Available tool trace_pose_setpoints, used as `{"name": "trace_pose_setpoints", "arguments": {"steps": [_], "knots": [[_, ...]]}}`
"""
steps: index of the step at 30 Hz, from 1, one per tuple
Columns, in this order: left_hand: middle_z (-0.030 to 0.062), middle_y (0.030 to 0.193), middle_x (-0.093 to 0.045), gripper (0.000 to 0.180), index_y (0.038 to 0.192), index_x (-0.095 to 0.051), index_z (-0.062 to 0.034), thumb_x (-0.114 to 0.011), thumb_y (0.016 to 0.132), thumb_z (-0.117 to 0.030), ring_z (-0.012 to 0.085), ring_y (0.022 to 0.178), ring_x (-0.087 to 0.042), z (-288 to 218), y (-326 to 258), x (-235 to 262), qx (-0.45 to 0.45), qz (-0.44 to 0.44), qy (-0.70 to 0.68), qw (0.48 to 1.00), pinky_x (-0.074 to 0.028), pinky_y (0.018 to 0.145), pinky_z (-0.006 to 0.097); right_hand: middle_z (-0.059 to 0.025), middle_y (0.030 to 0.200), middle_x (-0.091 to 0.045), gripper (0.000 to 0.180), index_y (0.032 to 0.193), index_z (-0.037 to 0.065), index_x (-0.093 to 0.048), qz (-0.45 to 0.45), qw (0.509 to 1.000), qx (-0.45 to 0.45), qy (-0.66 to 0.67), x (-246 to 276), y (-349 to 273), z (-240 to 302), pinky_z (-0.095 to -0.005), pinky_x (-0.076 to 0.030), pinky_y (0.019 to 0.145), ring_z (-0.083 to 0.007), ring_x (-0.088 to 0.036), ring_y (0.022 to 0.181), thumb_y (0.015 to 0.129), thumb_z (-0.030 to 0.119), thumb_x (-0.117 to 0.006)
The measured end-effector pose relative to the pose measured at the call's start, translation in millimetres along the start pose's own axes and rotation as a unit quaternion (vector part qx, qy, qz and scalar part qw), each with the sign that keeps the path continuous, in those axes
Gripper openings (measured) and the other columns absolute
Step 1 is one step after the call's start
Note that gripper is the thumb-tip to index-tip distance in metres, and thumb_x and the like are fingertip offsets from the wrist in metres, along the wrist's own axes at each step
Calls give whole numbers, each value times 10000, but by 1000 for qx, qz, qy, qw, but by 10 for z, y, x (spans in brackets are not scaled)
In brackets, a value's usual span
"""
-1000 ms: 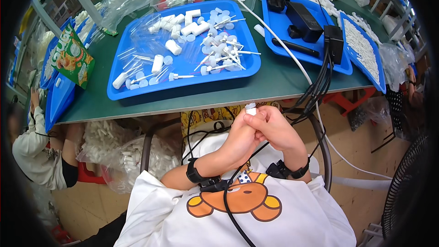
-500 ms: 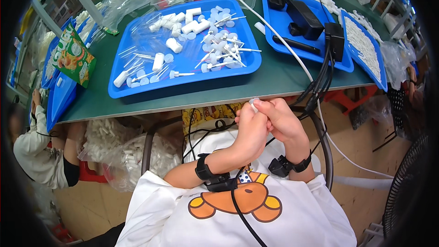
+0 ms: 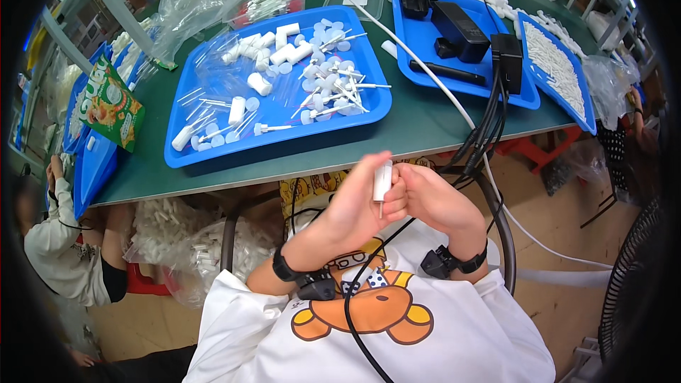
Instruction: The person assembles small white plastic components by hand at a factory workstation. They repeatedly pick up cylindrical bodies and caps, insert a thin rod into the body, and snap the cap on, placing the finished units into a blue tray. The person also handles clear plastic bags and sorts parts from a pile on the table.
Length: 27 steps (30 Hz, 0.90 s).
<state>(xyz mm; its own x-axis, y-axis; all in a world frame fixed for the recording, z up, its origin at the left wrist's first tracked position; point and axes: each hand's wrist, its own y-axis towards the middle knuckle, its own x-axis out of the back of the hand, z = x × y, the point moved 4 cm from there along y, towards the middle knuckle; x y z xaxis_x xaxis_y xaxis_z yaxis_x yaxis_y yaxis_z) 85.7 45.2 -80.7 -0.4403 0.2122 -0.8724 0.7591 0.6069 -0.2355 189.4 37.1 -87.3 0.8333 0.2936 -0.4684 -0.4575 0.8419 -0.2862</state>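
A small white plastic cylinder (image 3: 383, 181) with a thin stem at its lower end is held upright between my hands, just in front of the table edge. My left hand (image 3: 355, 198) lies along its left side, slightly blurred. On the other side, my right hand (image 3: 429, 198) is bent inward, its fingers closed in against the cylinder. Several curled fingers sit right beside it; where the two hands overlap, some fingertips are hidden. Beyond them, a blue tray (image 3: 284, 131) carries white cylinders, round translucent discs with stems, and thin clear tubes.
A second blue tray (image 3: 521, 97) holds black adapters and cables; a white cable (image 3: 454, 103) crosses it. Farther right, another tray (image 3: 557, 64) is full of small white sticks. A green snack bag (image 3: 110, 106) stands left. A person (image 3: 67, 241) sits at far left, near bags of white parts (image 3: 213, 248).
The white cylinder, mostly covered by my fingers before, now shows between my hands. My left hand has shifted left and loosened from the clasp. The view has moved slightly.
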Motion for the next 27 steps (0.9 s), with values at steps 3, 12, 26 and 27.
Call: {"name": "trace_pose_setpoints", "arguments": {"steps": [3, 12, 26, 27], "knots": [[20, 579, -340, 395, 807, -412, -52, -280, 937, -402, 120, 531, -324, -126, -105, -157, 4, 100, -21, 995, -319, 537, 256, -105, 1014, -547, 406, 1139, -38, -429, 48, 994, 66, 69, -182, -144, 91, -283, -480, 800, -145, -577, 884, 970, 330, -397], [66, 584, -403, 325, 863, -388, -41, -311, 927, -350, 114, 369, -297, -198, -486, -632, -44, 233, 57, 970, -279, 363, 239, -103, 1131, -511, 429, 1222, -10, -445, 85, 988, 125, 34, -686, -316, 410, -296, -417, 891, -134, -508, 1023, 926, 300, -439], [37, 506, -358, 310, 815, -389, -48, -304, 881, -339, 104, 392, -265, -199, -384, -529, -68, 229, 6, 971, -253, 379, 260, -80, 589, -508, 531, 1240, -36, -399, 95, 982, 40, 160, -724, -48, 211, -202, -321, 386, -111, -446, 449, 849, 324, -420], [46, 507, -362, 303, 805, -391, -37, -313, 885, -318, 103, 391, -270, -194, -387, -532, -66, 231, -14, 971, -260, 379, 259, -80, 591, -510, 529, 1238, -37, -401, 85, 984, 45, 152, -719, -48, 210, -203, -319, 386, -110, -445, 449, 850, 323, -420]]}}
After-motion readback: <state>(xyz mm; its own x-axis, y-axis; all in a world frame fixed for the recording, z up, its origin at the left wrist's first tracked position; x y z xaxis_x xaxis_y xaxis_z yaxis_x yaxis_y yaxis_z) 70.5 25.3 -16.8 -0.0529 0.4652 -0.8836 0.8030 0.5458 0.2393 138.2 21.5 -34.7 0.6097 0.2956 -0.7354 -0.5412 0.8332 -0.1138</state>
